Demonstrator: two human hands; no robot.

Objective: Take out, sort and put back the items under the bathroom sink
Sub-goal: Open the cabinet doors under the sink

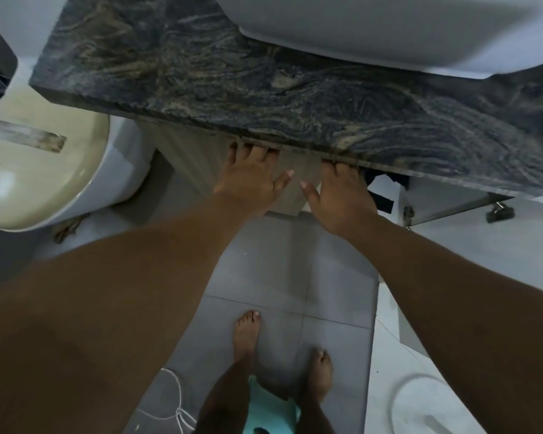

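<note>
I look straight down at the dark veined stone countertop [295, 89] with the white sink basin [389, 29] on it. Below its front edge is a beige cabinet door [295, 186]. My left hand [251, 180] grips the top edge of that door, fingers hooked under the counter. My right hand [342, 192] holds the same door edge beside it. To the right, another door [452, 198] stands open and a dark opening [386, 186] with something white and black shows inside; its contents are mostly hidden.
A toilet with a cream lid [38, 158] stands at the left, close to the cabinet. Grey floor tiles [295, 270] lie below, with my bare feet [248, 336] on them. A white cord [176, 399] and a teal mat [273, 411] lie near my feet.
</note>
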